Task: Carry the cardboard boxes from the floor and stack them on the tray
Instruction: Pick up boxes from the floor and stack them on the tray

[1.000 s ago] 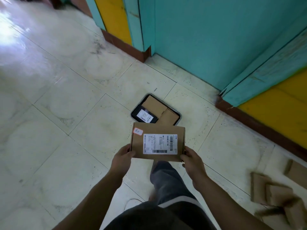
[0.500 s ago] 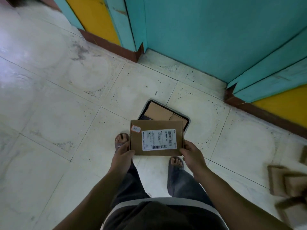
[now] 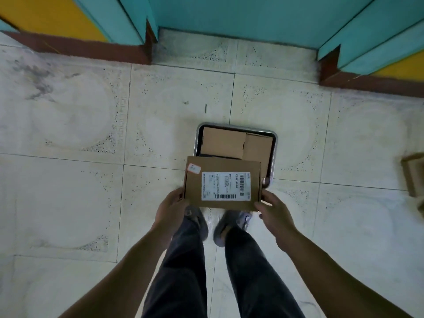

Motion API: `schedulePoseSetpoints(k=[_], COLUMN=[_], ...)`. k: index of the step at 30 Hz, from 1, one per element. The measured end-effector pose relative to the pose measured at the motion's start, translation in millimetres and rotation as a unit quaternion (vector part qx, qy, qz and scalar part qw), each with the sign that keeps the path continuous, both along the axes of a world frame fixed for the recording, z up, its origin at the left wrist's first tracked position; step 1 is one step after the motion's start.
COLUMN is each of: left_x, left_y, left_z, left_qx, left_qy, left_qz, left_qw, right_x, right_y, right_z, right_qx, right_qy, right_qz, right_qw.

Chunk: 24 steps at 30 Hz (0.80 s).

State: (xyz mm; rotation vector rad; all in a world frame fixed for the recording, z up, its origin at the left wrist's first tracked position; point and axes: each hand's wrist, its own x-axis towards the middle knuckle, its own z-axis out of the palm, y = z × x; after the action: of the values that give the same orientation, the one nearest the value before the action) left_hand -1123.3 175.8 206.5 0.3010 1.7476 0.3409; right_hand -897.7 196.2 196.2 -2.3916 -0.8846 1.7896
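A flat cardboard box (image 3: 222, 183) is held in the air, level, just above the near edge of a metal tray (image 3: 274, 157). A white shipping label (image 3: 226, 185) is seen on its top, with a small pink sticker (image 3: 194, 168) at one corner.

The box is grasped at both short ends: the left grip (image 3: 171, 207) is curled round the left end and the right grip (image 3: 275, 214) round the near right corner. As it is carried by the fingers alone, it is judged light. The board looks stiff and matte, so slipping seems unlikely, though the corners could be crushed. The short ends are judged the best place to hold it, with the box kept level.

Two plain boxes (image 3: 221, 143) are already laid side by side on the tray, which sits on the pale tiled floor (image 3: 68, 180) before a teal door (image 3: 229, 12). Another box (image 3: 413, 173) is seen on the floor at the far right, partly cut off.
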Motion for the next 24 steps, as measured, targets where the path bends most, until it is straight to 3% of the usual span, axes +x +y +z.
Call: schedulePoseSetpoints(k=[10, 16, 24], left_x=[18, 25, 21], left_y=[75, 111, 135], left_z=[-174, -264, -336], left_qx=[0.032, 0.055, 0.067], left_qy=[0.055, 0.046, 0.035], left_qz=[-0.096, -0.117, -0.138], left_qw=[0.993, 0.991, 0.988], right_x=[19, 24, 22], right_y=[65, 95, 108], right_z=[-165, -262, -346], right_qx=[0.021, 0.036, 0.046], right_qy=[0.006, 0.026, 0.023], right_qz=[-0.033, -0.030, -0.036], right_qw=[0.999, 0.999, 0.998])
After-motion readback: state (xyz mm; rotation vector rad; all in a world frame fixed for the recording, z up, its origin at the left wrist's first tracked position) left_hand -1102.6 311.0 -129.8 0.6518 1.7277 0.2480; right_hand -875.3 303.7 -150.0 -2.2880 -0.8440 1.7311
